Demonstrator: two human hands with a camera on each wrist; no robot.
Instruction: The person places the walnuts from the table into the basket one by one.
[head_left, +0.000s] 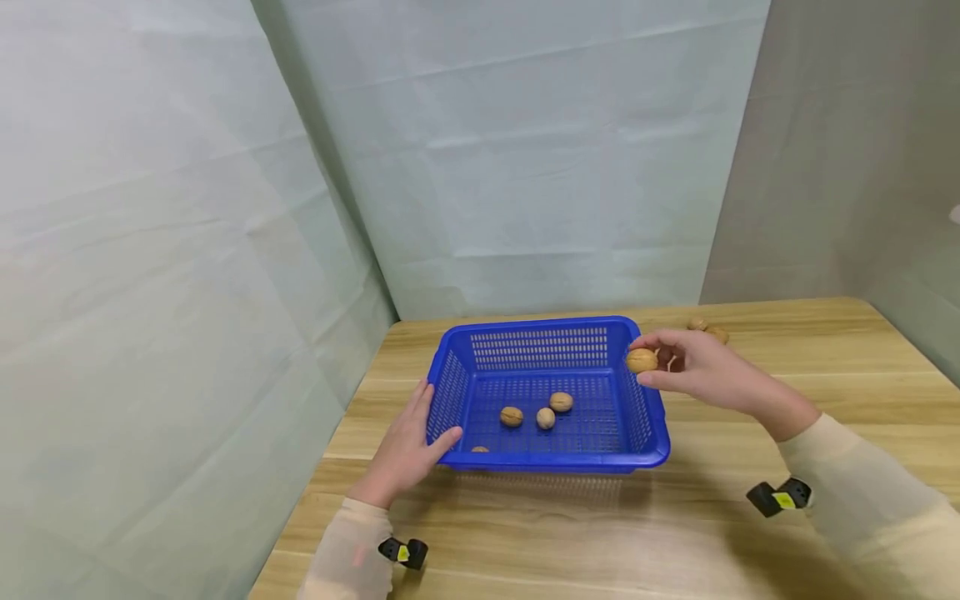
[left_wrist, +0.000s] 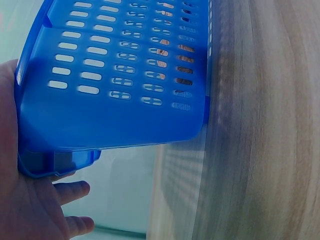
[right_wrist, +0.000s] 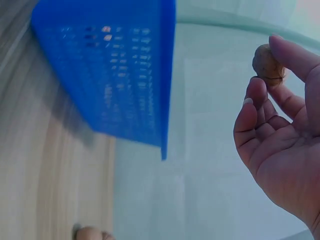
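Observation:
My right hand (head_left: 697, 365) pinches a walnut (head_left: 642, 360) between thumb and fingertips, held above the right rim of a blue plastic basket (head_left: 551, 460). In the right wrist view the same walnut (right_wrist: 268, 65) shows between thumb and fingers, apart from the basket wall (right_wrist: 120, 75). At the basket's left front corner, my left hand (head_left: 405, 446) rests on the rim with fingers extended along the outside and the thumb over the edge. Several walnuts (head_left: 561, 402) lie on the basket's slotted floor, one partly hidden behind the front wall.
More walnuts (head_left: 717, 335) sit on the wooden table (head_left: 795, 358) behind my right hand, partly covered by it. Pale cloth (head_left: 540, 167) hangs behind the table and along its left side. Each sleeve carries a small black wrist device (head_left: 780, 497).

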